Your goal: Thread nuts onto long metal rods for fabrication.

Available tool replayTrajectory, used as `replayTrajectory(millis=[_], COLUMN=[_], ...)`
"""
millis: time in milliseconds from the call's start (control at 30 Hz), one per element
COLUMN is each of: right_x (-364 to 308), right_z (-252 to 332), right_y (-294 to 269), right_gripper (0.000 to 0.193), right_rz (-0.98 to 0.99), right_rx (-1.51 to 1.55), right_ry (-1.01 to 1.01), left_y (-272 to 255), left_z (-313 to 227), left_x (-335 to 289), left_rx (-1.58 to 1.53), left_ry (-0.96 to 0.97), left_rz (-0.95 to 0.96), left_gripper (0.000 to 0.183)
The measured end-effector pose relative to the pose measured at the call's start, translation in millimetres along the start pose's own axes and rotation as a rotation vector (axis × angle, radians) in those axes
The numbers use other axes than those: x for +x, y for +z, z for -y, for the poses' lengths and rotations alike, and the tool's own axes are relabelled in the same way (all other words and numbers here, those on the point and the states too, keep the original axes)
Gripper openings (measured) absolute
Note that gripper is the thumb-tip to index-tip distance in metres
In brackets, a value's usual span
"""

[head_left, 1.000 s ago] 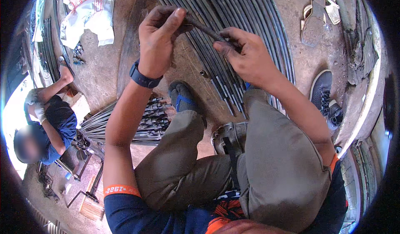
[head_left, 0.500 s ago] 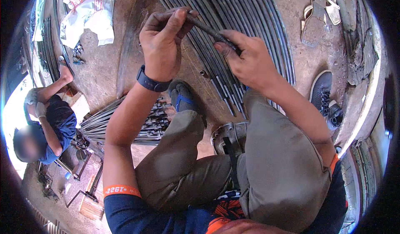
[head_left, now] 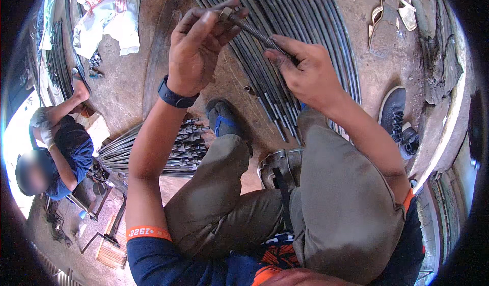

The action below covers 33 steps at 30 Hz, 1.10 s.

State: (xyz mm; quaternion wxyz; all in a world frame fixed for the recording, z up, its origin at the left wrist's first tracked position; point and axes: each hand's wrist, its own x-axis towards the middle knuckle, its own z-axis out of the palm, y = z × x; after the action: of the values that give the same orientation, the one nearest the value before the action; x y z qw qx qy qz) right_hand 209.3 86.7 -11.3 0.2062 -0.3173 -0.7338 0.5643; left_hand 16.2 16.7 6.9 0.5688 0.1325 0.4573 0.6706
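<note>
A dark threaded rod slants between my two hands, above a spread of long rods. My right hand is closed on its lower right end, pinching it between thumb and fingers. At the rod's upper left end sits a hex nut. My left hand has its blackened fingers curled around the nut, with the thumb slightly lifted beside it. Whether the thumb touches the nut is hard to tell.
Long dark rods lie on the floor ahead. Left of my legs is a bundle of rods with fittings. A metal basin stands between my legs. Sandals and a shoe lie right. A gloved person sits left.
My left hand's pinch has loosened and its fingers have shifted, so the nut now shows at the rod's end. My right hand keeps its grip, having moved slightly.
</note>
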Motion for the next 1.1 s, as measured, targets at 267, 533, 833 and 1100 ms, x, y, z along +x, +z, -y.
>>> replayTrajectory(millis=[267,533,833,1100], right_x=[2,2,1,2], right_z=[5,7,9,7], right_y=[-3,-4,-3,-3], right_gripper=[0.025,0.028,0.025,0.024], right_rz=[0.011,0.023,0.032,0.002], right_rx=[-0.046,-0.054,-0.049,-0.015], right_ry=[0.026,0.011,0.028,0.006], left_y=[-10,-12,-14,-23], left_z=[-3,6,3,1], left_x=[5,11,13,12], left_rx=[0.207,0.215,0.338,0.475], left_ry=[0.022,0.036,0.031,0.026], left_rz=[-0.006,-0.136,0.000,-0.081], left_gripper=[0.032,0.041,0.056,0.062])
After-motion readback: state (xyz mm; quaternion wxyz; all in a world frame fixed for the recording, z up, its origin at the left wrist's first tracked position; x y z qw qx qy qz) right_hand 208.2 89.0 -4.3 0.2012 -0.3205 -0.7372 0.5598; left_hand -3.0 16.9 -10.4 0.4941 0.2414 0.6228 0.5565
